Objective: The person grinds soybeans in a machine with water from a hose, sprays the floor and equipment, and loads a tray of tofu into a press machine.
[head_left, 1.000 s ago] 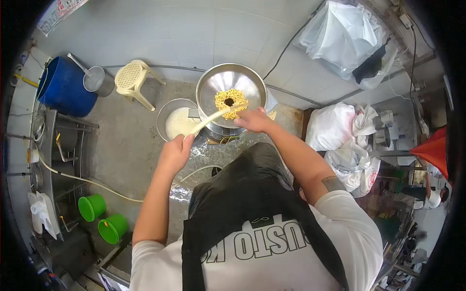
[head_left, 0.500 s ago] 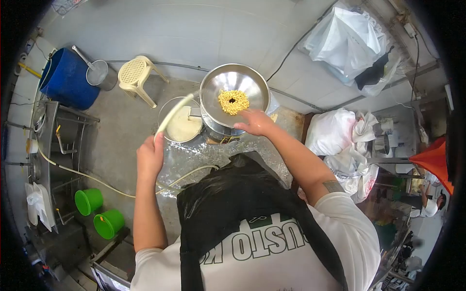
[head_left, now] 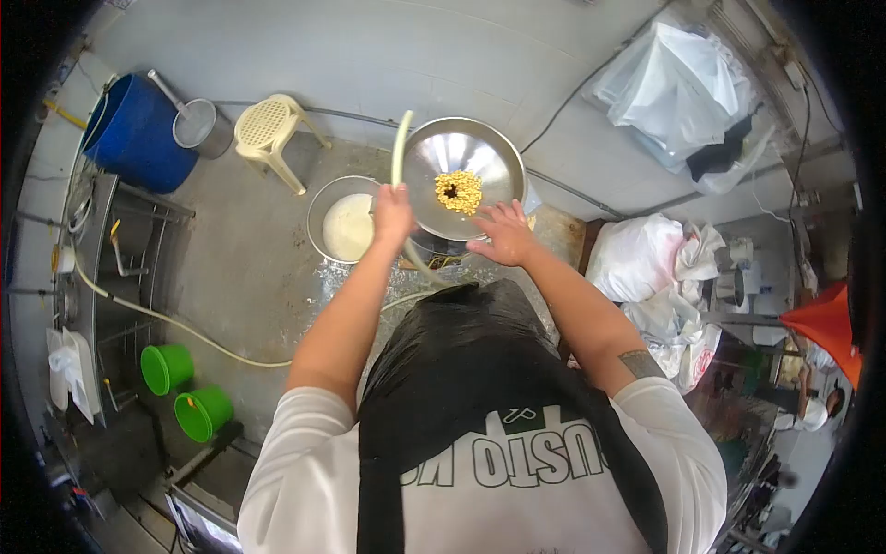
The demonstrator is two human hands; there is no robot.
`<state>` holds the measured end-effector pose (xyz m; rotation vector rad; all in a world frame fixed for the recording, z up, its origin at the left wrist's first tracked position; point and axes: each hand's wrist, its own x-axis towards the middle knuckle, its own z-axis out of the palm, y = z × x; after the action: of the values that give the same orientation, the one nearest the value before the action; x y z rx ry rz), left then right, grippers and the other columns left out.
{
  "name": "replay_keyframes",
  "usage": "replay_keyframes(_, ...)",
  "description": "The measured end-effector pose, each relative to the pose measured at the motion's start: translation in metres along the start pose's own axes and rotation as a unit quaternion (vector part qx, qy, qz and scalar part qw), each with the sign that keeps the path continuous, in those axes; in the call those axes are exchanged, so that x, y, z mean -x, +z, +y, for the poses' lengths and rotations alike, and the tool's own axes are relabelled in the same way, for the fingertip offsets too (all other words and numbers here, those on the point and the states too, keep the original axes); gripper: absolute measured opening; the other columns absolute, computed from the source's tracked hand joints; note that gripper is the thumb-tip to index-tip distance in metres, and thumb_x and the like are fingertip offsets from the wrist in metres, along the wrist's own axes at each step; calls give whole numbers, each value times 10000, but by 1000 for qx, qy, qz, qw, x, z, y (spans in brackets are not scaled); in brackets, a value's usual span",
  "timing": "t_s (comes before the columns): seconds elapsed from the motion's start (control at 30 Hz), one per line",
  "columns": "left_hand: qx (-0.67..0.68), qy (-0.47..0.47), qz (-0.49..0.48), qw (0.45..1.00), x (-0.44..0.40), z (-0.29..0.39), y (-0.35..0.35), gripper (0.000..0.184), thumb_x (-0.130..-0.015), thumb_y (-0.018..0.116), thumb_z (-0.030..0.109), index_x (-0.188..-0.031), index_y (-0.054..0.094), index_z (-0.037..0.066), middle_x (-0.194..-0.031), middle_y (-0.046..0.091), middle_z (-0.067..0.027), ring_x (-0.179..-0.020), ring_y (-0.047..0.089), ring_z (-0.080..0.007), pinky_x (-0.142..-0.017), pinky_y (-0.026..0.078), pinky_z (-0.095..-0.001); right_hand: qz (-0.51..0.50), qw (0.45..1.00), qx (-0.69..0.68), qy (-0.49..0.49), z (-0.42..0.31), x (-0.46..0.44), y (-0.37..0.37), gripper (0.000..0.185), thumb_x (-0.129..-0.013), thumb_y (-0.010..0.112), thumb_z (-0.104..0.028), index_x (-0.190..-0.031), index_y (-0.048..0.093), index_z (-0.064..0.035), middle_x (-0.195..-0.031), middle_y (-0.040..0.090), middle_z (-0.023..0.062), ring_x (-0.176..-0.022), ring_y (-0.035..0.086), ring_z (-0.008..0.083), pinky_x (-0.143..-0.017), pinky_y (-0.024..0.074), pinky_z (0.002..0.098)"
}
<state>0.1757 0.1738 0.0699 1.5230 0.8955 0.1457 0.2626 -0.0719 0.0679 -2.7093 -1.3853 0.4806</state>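
Note:
My left hand is wrapped round a pale hose, whose free end points up beside the rim of a wide steel hopper. Yellow kernels or beans lie around a dark hole at the hopper's bottom. Over the hopper's near right edge is my right hand, open with fingers spread; whether it touches the metal I cannot tell. Left of the hopper, a round metal pot holds a creamy white liquid. The machine under the hopper is mostly hidden.
A cream plastic stool, a metal pot and a blue barrel stand along the wall. Two green buckets are at lower left. White sacks sit at right. The hose trails across the wet floor.
My left hand has moved right with the hose, from beyond the pot to the hopper's left edge. My right hand's fingers have spread at the hopper's near right rim.

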Motion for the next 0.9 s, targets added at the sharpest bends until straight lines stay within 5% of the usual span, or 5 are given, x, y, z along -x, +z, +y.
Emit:
replay_keyframes(0.03,1,-4,8,1000,-9,-13,7,321,-1049,513,338,-1038,523,18,-797,635,-171,-715,682,-319,-543,557,-436,-3,1000,-1,-9,-1,-1,1,648,-956,515,-620,-1451,545,-203,-1534,449,131,-1484,287,384,-1239,82,589)
replay_keyframes(0.13,-60,84,63,993,-24,-33,19,327,-1045,498,312,-1045,525,-14,-909,656,-311,-894,627,-514,-832,467,-544,-4,1000,-8,9,0,-4,3,628,-971,485,-623,-1439,558,-211,-1536,449,123,-1480,293,386,-1238,80,589)
replay_keyframes(0.83,-92,104,24,990,-14,-29,4,315,-1043,497,311,-1025,560,3,-934,665,-288,-892,636,-506,-789,487,-537,14,1000,-11,25,4,-1,10,704,-968,412,-698,-1429,565,-189,-1537,462,119,-1478,320,369,-1245,78,572)
replay_keyframes(0.9,-179,205,39,961,15,-18,-8,309,-1035,504,308,-1044,582,9,-930,671,-285,-887,645,-495,-788,493,-528,-3,999,-13,30,6,-1,10,720,-968,407,-700,-1478,510,-201,-1559,440,122,-1490,309,371,-1248,62,569)
